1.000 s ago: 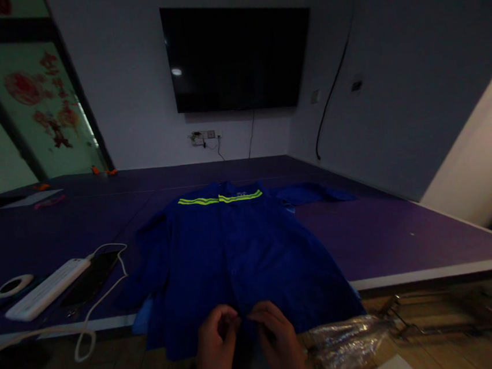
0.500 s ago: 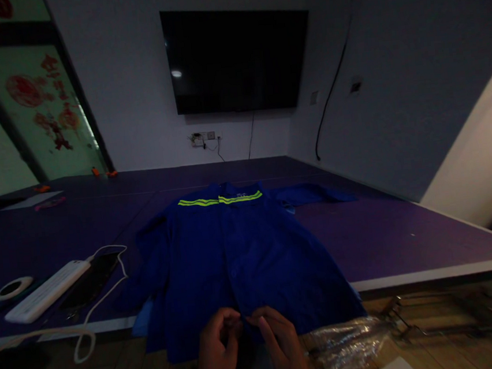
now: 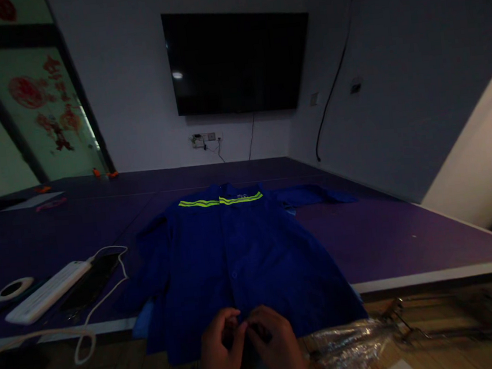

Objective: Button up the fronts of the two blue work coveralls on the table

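Note:
A blue work jacket [image 3: 261,247] with yellow-green reflective stripes across the chest lies spread front side up, its collar at the far end and its lower hem hanging over the near edge. My left hand [image 3: 223,344] pinches the front opening near the hem. Close beside it, my right hand [image 3: 273,338] pinches the other side of that opening, thumb and fingers together. The fingertips of both hands almost meet. A button shows on the placket just above them; whatever lies between the fingertips is too small and dark to make out.
The jacket rests on a purple platform [image 3: 377,235] with a white edge. To the left lie a white power strip [image 3: 47,292], a dark phone [image 3: 90,278], a round white object [image 3: 14,289] and cables. Clear plastic wrap [image 3: 352,342] and a metal frame [image 3: 450,318] are at lower right.
My right hand has curled its thumb and fingers into a tighter pinch, and both hands have drawn closer together at the jacket's front. The jacket stays in place.

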`<state>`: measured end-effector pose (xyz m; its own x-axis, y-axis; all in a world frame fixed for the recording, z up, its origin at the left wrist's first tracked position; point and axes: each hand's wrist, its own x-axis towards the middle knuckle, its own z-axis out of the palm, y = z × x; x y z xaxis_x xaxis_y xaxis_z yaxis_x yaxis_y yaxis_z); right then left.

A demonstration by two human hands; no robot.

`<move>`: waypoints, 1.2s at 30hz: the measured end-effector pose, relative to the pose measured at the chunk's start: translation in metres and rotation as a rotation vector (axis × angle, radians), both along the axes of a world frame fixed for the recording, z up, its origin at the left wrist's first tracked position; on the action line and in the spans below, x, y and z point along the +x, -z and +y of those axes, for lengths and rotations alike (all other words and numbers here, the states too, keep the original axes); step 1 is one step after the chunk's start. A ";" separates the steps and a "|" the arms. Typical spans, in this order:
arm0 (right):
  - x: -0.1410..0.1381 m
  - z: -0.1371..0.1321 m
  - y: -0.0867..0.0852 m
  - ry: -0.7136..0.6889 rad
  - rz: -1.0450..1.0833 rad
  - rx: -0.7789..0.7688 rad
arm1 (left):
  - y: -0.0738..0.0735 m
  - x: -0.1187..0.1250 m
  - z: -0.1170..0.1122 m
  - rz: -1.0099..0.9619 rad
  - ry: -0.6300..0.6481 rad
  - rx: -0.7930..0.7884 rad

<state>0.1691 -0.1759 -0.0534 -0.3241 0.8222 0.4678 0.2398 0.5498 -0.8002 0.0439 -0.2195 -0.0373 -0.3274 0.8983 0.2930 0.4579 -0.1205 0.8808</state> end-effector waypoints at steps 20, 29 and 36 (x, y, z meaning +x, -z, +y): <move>-0.004 -0.008 -0.005 0.025 0.023 -0.021 | 0.000 0.001 0.002 0.106 -0.070 0.045; -0.009 0.001 0.004 0.048 0.312 -0.362 | 0.008 0.001 -0.001 0.156 -0.065 0.137; -0.008 0.004 0.007 0.064 0.333 -0.448 | 0.013 0.004 -0.003 0.198 -0.077 0.135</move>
<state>0.1614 -0.1719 -0.0600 -0.1616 0.9774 0.1364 -0.0443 0.1309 -0.9904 0.0475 -0.2223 -0.0500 -0.3176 0.8210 0.4743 0.6325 -0.1892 0.7511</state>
